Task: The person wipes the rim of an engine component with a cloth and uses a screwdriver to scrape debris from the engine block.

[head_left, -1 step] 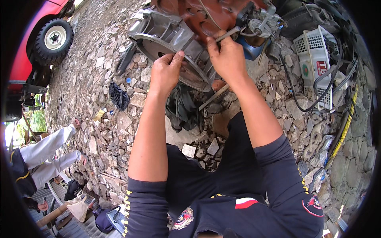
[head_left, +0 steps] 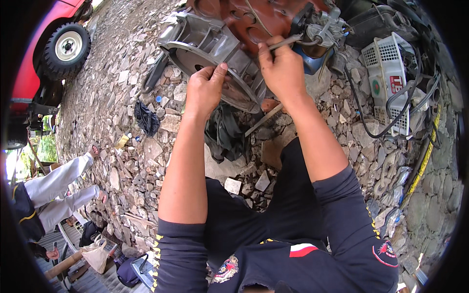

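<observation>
A grey cast-metal bell housing lies against a reddish-brown engine block, its round flange toward me. My left hand is closed on the near rim of that flange, thumb along the edge. Farther right, my right hand closes round a slim grey metal bar, probably a wrench handle; its working end is hidden. The bar slants up to the right, just left of a carburetor-like metal part. Below the housing lies a dark crumpled cloth, with a thin flat strip beside it.
Loose broken stones cover the ground. A white plastic crate with black hoses stands at right. To the left are a black plastic bag, a red vehicle's wheel and another person's legs. Slatted boards lie lower left.
My right hand and the metal bar have shifted slightly to the right, and the bar lies a little flatter. My left hand stays on the flange rim.
</observation>
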### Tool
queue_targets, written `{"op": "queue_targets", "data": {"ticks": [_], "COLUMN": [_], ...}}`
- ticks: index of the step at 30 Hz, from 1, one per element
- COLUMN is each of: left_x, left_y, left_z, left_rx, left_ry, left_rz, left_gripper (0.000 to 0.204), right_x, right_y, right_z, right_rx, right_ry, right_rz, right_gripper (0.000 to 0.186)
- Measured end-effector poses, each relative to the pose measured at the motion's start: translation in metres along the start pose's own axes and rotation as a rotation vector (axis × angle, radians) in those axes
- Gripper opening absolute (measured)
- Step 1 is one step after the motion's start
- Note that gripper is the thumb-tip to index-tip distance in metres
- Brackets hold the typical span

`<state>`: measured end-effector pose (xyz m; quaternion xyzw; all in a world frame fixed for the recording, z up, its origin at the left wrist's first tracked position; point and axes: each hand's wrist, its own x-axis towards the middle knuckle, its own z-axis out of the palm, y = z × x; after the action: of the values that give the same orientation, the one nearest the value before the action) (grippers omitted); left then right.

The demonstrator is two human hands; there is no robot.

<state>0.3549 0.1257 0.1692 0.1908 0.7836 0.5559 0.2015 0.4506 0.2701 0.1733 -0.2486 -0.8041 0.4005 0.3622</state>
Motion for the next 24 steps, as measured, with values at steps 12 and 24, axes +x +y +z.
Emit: {"op": "queue_targets", "data": {"ticks": [12,24], "left_x": [0.001,0.003], "left_y": [-0.004,-0.002], "left_z": [-0.009,-0.003], "left_rx": [-0.024,-0.034], "left_ry": [-0.075,-0.047], "left_rz": [-0.044,-0.046], "left_gripper": [0.044,0.045], "right_x": [-0.025,-0.039], "right_y": [-0.004,0.032], "right_z": [-0.003,-0.012], "right_rx": [0.516,0.504], "right_ry": [-0.171,-0.164], "right_rz": [0.141,0.319], "right_gripper": [0.019,0.017]}}
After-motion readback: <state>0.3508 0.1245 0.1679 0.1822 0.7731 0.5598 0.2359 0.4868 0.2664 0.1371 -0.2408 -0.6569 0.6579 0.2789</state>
